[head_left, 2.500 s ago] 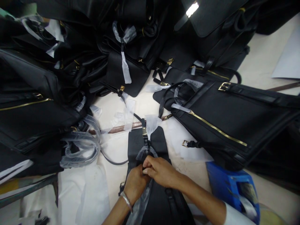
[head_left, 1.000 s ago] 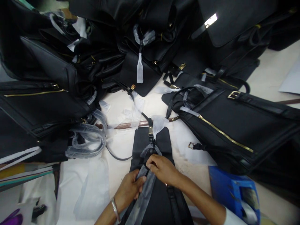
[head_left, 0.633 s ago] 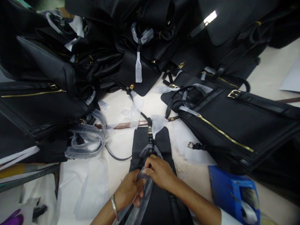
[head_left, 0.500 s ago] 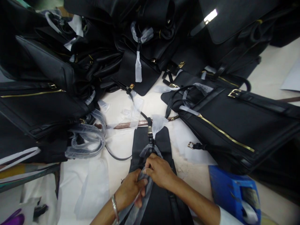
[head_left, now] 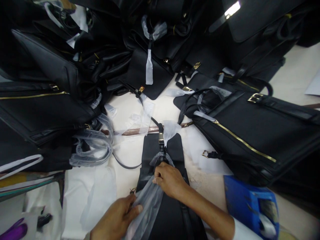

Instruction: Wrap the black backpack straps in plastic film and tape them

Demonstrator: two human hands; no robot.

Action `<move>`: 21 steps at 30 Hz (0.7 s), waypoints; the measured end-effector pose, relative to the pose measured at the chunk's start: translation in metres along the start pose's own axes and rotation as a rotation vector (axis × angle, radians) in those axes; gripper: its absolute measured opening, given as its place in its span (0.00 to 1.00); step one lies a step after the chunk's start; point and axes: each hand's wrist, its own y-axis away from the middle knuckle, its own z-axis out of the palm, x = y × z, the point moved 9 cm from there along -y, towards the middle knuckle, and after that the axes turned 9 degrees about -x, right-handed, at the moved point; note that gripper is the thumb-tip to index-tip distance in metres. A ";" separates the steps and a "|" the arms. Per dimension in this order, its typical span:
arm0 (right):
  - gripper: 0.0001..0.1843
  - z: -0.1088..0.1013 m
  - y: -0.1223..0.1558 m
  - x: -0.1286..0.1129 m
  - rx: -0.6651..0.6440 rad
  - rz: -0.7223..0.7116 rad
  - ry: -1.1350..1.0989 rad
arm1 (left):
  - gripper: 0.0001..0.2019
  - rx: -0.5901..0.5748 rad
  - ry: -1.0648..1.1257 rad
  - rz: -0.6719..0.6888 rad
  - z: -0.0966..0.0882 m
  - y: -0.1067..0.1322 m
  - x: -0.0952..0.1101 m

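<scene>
A black bag (head_left: 175, 213) lies in front of me, with a gold buckle (head_left: 161, 137) on the strap at its far end. Over it stretches a clear plastic wrap (head_left: 147, 203). My right hand (head_left: 170, 178) pinches the upper end of the wrap near the bag's top handle. My left hand (head_left: 120, 216) is lower and to the left, its thumb and fingers closed on the wrap's edge. A second plastic piece (head_left: 160, 158) is wound about the handle just beyond my right fingers.
Black bags (head_left: 270, 126) with gold zips lie to the right, and more (head_left: 37, 113) on the left and far side. Coiled plastic-wrapped straps (head_left: 93, 148) rest left of centre. A blue tape dispenser (head_left: 240, 203) stands at right. White sheets (head_left: 87, 196) lie on the left.
My left hand has moved down and left, away from my right hand. The plastic wrap between them is now spread wider. My right hand stays almost where it was.
</scene>
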 end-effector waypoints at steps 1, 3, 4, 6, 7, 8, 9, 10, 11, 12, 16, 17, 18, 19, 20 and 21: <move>0.04 0.001 -0.001 0.000 -0.001 0.005 0.003 | 0.16 -0.006 -0.003 -0.015 -0.003 0.005 -0.003; 0.04 0.001 -0.003 0.000 0.004 0.006 0.013 | 0.17 -0.035 0.007 -0.039 -0.007 0.012 -0.009; 0.03 0.001 -0.004 0.000 0.005 0.004 0.019 | 0.17 -0.054 0.009 -0.046 -0.009 0.014 -0.010; 0.03 0.000 -0.008 0.002 0.001 0.003 0.031 | 0.18 -0.094 0.017 -0.039 -0.012 0.014 -0.011; 0.03 0.000 -0.010 0.004 -0.004 0.010 0.035 | 0.18 -0.104 0.034 -0.023 -0.014 0.013 -0.009; 0.03 -0.001 -0.013 0.007 -0.011 0.019 0.038 | 0.18 -0.107 0.062 0.001 -0.016 0.012 -0.006; 0.04 -0.001 -0.015 0.009 -0.018 0.029 0.040 | 0.18 -0.117 0.104 0.029 -0.017 0.010 -0.002; 0.04 -0.002 -0.017 0.012 -0.022 0.038 0.045 | 0.18 -0.137 0.159 0.053 -0.016 0.008 0.002; 0.04 -0.003 -0.019 0.014 -0.023 0.045 0.060 | 0.17 -0.166 0.225 0.069 -0.013 0.005 0.005; 0.05 -0.004 -0.021 0.014 -0.021 0.047 0.083 | 0.17 -0.200 0.294 0.076 -0.008 0.002 0.008; 0.06 -0.005 -0.023 0.007 -0.013 0.018 0.247 | 0.17 -0.218 0.457 0.070 0.000 -0.012 0.010; 0.06 -0.005 -0.022 0.003 -0.014 0.008 0.293 | 0.16 -0.203 0.464 0.078 0.001 -0.016 0.010; 0.07 -0.004 -0.022 -0.001 -0.014 0.001 0.332 | 0.16 -0.190 0.465 0.087 0.002 -0.020 0.011; 0.09 -0.004 -0.022 -0.004 -0.012 -0.002 0.359 | 0.16 -0.180 0.470 0.098 0.003 -0.024 0.012; 0.11 -0.003 -0.021 -0.008 -0.007 -0.003 0.381 | 0.16 -0.173 0.476 0.110 0.005 -0.027 0.014; 0.12 -0.004 -0.021 -0.011 0.004 -0.004 0.404 | 0.16 -0.160 0.479 0.121 0.006 -0.029 0.017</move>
